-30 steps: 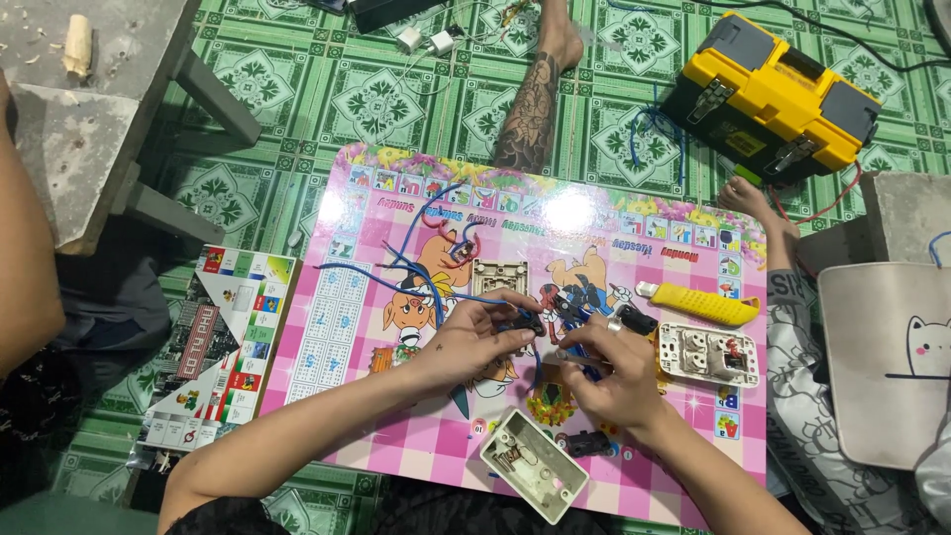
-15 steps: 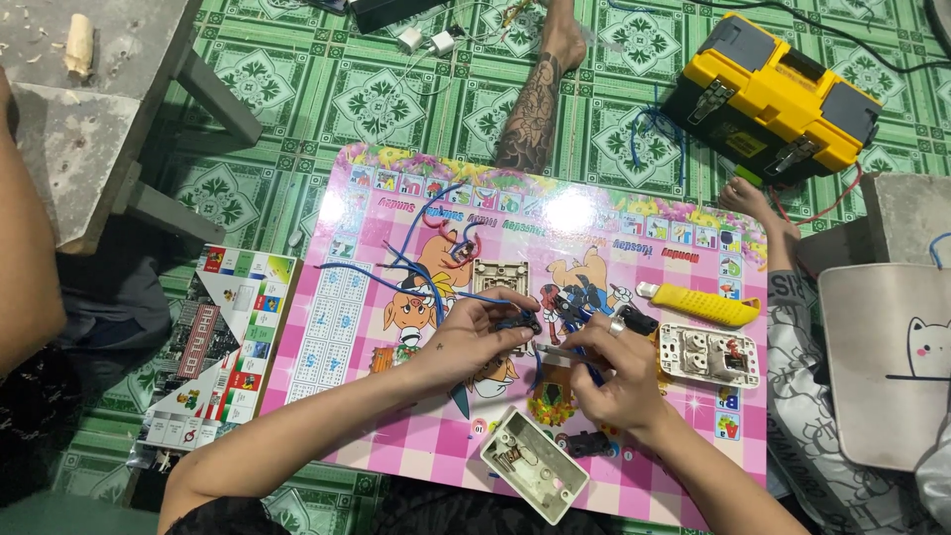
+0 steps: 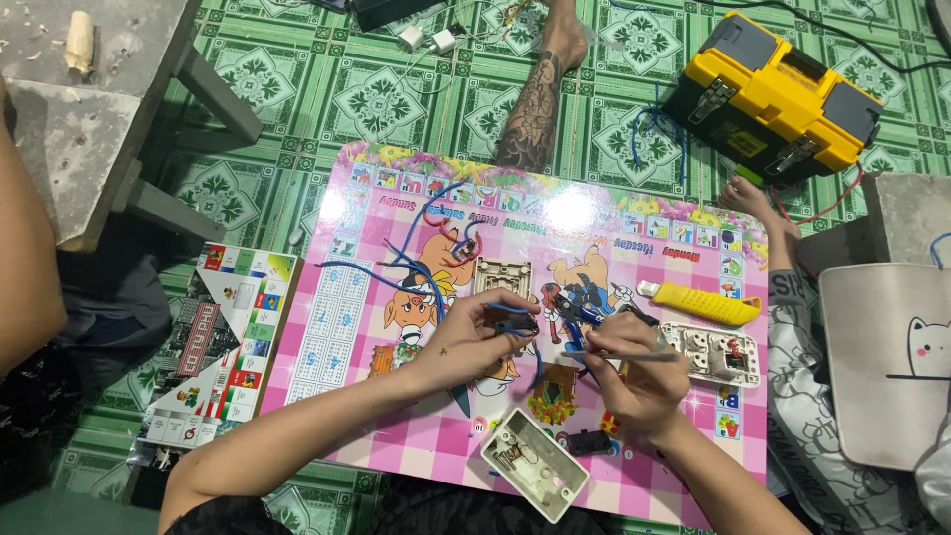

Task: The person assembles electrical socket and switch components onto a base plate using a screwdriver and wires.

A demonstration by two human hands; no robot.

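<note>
While the left hand [image 3: 474, 335] pinches a small dark part with a blue wire [image 3: 510, 309] at its fingertips, the right hand [image 3: 634, 369] is clenched around a thin tool [image 3: 614, 355] aimed at that part. Both meet just above the middle of the pink table [image 3: 337, 297], the wire between the two hands. That wire looks light, thin and bendy, likely slippery in its sheath, so it is best gripped close to the end; the part seems small and easily dropped.
</note>
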